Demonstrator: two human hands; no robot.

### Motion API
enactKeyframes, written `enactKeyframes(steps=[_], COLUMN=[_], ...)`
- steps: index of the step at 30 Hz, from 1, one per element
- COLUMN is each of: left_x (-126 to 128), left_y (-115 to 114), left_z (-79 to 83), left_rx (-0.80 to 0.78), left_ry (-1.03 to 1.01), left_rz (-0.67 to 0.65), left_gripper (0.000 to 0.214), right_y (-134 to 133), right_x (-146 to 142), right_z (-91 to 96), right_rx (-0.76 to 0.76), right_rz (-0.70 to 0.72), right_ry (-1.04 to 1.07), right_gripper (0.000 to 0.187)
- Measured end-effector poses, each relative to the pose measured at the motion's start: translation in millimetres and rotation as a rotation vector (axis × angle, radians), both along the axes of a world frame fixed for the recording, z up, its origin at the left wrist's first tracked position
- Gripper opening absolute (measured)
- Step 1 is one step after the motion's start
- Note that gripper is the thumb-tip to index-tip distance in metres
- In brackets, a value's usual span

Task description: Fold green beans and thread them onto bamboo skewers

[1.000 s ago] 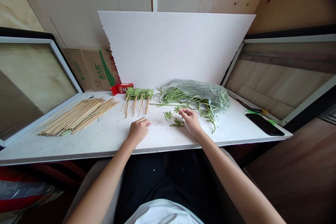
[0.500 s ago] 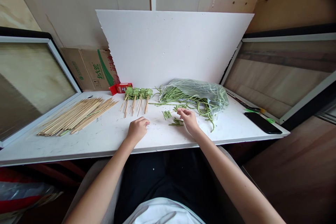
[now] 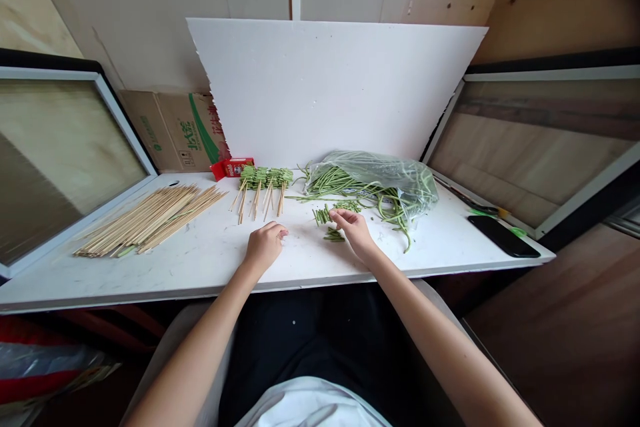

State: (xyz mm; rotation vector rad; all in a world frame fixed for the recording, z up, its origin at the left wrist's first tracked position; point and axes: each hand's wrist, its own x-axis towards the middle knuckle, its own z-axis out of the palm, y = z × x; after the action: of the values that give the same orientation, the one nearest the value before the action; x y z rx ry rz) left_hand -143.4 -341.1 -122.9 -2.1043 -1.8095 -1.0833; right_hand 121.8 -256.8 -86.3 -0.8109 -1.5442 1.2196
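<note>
My left hand (image 3: 265, 245) is closed near the front middle of the table, fingers curled around what looks like a bamboo skewer, which barely shows against the white top. To its right, my right hand (image 3: 353, 230) pinches at the end of a short row of cut green bean pieces (image 3: 321, 215); its fingertips partly cover them. A small pile of cut green beans (image 3: 333, 235) lies just below those fingers. More cut pieces (image 3: 349, 205) are behind the right hand. Finished bean skewers (image 3: 265, 178) lie side by side farther back, sticks pointing toward me.
Loose bamboo skewers (image 3: 145, 220) spread over the left of the table. Long green beans in a clear plastic bag (image 3: 375, 177) lie at the back right. A black phone (image 3: 503, 236) is near the right edge. A red box (image 3: 235, 167) stands by a cardboard carton (image 3: 175, 130).
My right hand has shifted slightly left and down, its fingertips now at the row of bean pieces. My left hand stays closed in nearly the same place.
</note>
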Motion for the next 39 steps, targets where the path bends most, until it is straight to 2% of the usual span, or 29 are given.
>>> enactKeyframes(steps=[6, 9, 13, 17, 21, 23, 27, 31, 33, 39], left_x=[0.4, 0.6, 0.9, 1.1, 1.3, 1.4, 1.5, 1.5, 1.6, 2.7], left_y=[-1.2, -1.9, -2.5, -2.7, -2.6, -2.5, -2.6, -1.8, -1.1, -0.4], left_z=[0.6, 1.5, 2.5, 2.5, 2.3, 2.6, 2.9, 1.0, -0.3, -0.9], left_rx=[0.007, 0.015, 0.021, 0.019, 0.019, 0.016, -0.005, -0.026, -0.03, -0.031], left_ry=[-0.011, -0.014, -0.015, -0.02, -0.029, -0.033, -0.028, -0.014, -0.005, 0.006], left_rz=[-0.005, -0.003, 0.008, 0.023, 0.017, 0.017, 0.027, 0.037, 0.038, 0.038], left_gripper=[0.027, 0.028, 0.027, 0.026, 0.027, 0.027, 0.027, 0.027, 0.027, 0.028], right_y=[5.4, 13.1, 26.7, 35.2, 37.0, 37.4, 39.8, 43.6, 44.9, 42.4], right_x=[2.1, 11.6, 34.2, 47.9, 46.6, 45.7, 48.2, 49.8, 49.7, 49.3], right_z=[-1.4, 2.4, 7.8, 3.4, -3.9, -4.7, -4.3, -9.9, -13.2, -11.8], right_rx=[-0.044, -0.023, 0.139, 0.353, 0.42, 0.437, 0.309, 0.065, -0.014, -0.051], right_rz=[0.012, 0.049, 0.048, 0.064, 0.105, 0.072, 0.033, 0.007, 0.007, 0.057], right_ry=[0.033, -0.029, -0.303, -0.547, -0.606, -0.612, -0.554, -0.275, -0.187, -0.117], right_gripper=[0.037, 0.027, 0.021, 0.014, 0.009, 0.007, 0.021, 0.045, 0.049, 0.049])
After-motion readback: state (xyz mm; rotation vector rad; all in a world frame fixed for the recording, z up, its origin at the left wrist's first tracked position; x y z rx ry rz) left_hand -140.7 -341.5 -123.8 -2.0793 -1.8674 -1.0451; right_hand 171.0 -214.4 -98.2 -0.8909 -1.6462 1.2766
